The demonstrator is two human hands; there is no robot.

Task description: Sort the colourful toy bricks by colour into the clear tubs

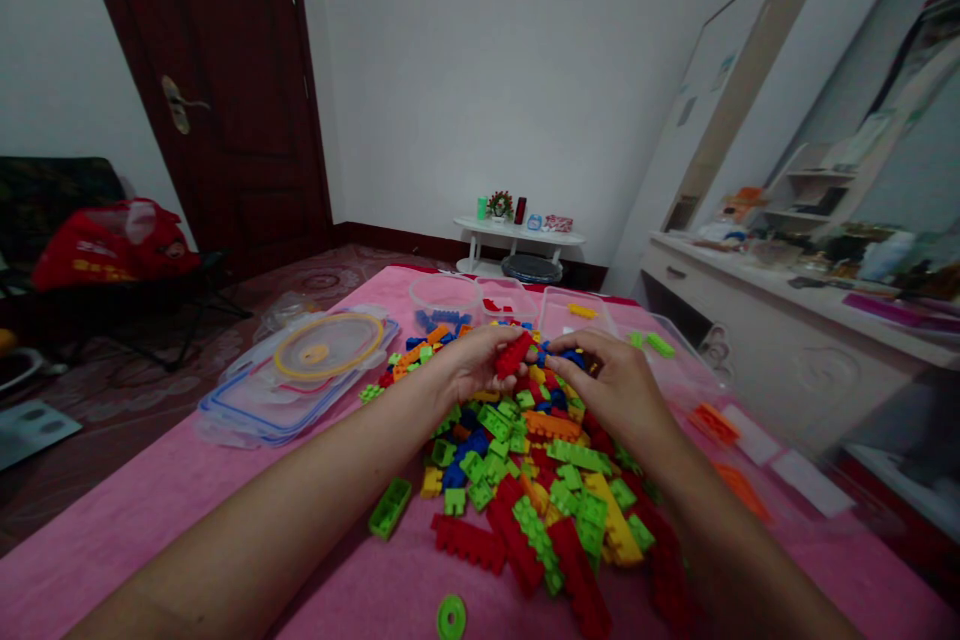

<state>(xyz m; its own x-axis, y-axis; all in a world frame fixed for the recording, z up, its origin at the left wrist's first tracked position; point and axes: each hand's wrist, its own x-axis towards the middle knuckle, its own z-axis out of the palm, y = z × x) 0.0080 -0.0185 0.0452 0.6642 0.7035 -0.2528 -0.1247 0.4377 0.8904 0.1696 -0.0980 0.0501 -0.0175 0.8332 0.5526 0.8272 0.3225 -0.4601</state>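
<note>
A heap of coloured plastic building bricks [540, 490] lies on a pink cloth [150, 520] in front of me. My left hand [476, 365] is closed around a red brick [514, 355] above the far side of the heap. My right hand [607, 380] is curled, its fingertips pinching a blue brick [568, 357] right beside the red one. The two hands nearly touch. A loose green brick [390, 507] and a green ring [451, 617] lie apart from the heap, near me.
Stacked clear container lids [300, 370] lie to the left. Clear plastic boxes [480, 298] with a few bricks stand behind the heap. A white dresser [787, 320] is on the right, a small white table [517, 235] by the wall, a dark door [225, 90] at left.
</note>
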